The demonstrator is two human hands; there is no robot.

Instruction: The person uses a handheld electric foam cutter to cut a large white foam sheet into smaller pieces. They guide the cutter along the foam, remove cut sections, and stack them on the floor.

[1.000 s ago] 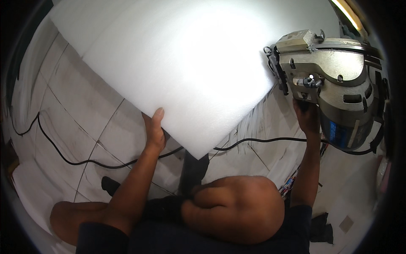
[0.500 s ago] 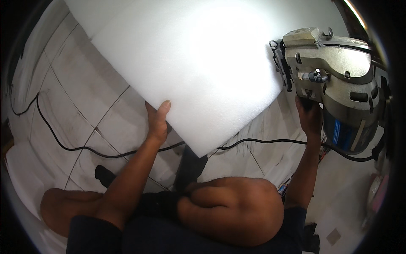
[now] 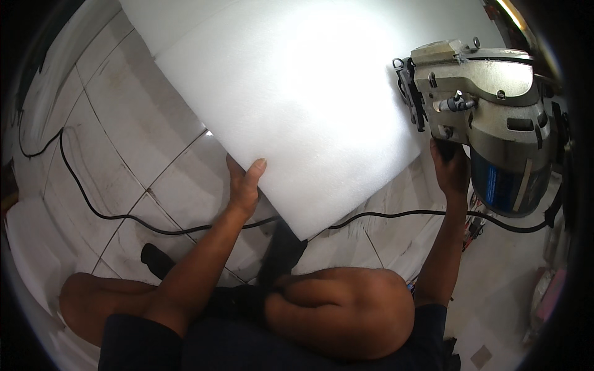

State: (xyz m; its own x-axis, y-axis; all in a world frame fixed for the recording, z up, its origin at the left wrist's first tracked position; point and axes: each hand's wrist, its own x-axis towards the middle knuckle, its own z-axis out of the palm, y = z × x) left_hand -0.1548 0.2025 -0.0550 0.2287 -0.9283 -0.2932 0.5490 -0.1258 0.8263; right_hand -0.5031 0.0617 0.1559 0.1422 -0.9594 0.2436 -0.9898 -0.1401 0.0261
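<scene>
A large white foam sheet (image 3: 297, 123) spreads out in front of me, with one corner pointing toward my knees. My left hand (image 3: 246, 185) pinches its left edge, thumb on top and fingers underneath. At the right stands a bulky metal power machine (image 3: 495, 86) with a ringed clamp-like front end and a blue-and-dark motor housing. That front end overlaps the sheet's right edge. Below the body, my right hand (image 3: 451, 170) is closed around a dark handle-like part (image 3: 447, 148) of the machine. Its fingers are partly hidden.
A black cable (image 3: 142, 227) snakes over the tiled floor (image 3: 136, 117), passes under the sheet's corner and continues toward the machine. My bent leg (image 3: 346, 309) is close to that corner. Bundled coloured wires (image 3: 475, 216) lie beside my right forearm.
The foam sheet and my left hand have shifted a little to the right and toward me. In the picture, the machine sits slightly further left; my right hand keeps the same hold.
</scene>
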